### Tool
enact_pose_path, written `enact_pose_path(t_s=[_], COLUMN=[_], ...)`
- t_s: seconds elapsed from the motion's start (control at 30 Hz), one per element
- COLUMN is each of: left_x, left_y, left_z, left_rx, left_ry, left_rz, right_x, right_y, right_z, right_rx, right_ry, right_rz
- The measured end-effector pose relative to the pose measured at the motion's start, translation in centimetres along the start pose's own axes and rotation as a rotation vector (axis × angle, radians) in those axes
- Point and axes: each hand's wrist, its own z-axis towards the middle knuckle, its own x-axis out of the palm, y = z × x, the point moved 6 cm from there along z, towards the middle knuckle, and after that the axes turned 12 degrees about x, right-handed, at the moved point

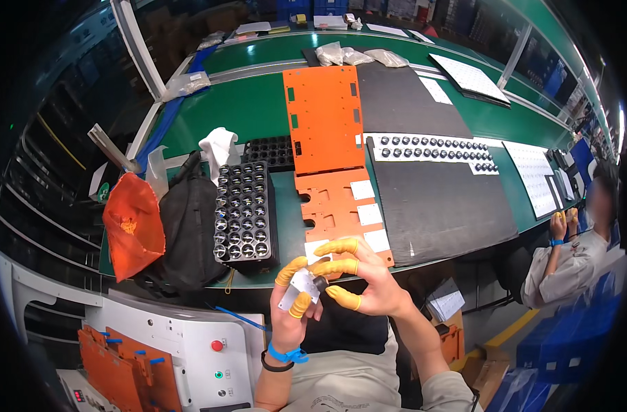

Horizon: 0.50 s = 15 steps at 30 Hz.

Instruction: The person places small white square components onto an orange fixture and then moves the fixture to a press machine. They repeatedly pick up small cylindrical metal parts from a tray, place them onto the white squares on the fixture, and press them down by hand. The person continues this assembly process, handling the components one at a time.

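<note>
My left hand [289,326], with yellow finger cots and a blue wrist strap, pinches a small whitish flat plate [300,288] by its edges above the table's front edge. Between the yellow-covered fingertips of my right hand [372,283] is a small black cylindrical part [320,283], against or very close to the plate; I cannot tell if they touch. Just beyond my hands lies an orange fixture [327,199] with its hinged orange lid [324,123] laid back. Similar white plates [370,214] sit along the fixture's right side.
Left of the fixture stands a black tray [248,168] of round, shiny-topped parts. A black bag [190,233] and an orange pouch [131,230] lie farther left. Rows of black parts [434,149] line a dark mat [444,213]. A co-worker [567,254] sits at right; a machine [190,350] stands lower left.
</note>
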Motion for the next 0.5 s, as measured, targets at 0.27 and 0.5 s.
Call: enact_pose_path(t_s=[0.27, 0.5], left_x=[0.9, 1.9], left_y=[-0.1, 0.5], left_z=[0.2, 0.5], left_rx=[0.163, 0.392], left_ry=[0.160, 0.256], left_rz=[0.285, 0.552], right_x=[-1.2, -1.5], right_y=[-0.2, -0.1], right_z=[-0.6, -1.0], right_rx=[-0.020, 0.078], right_ry=[0.031, -0.038], right_rz=[-0.126, -0.191])
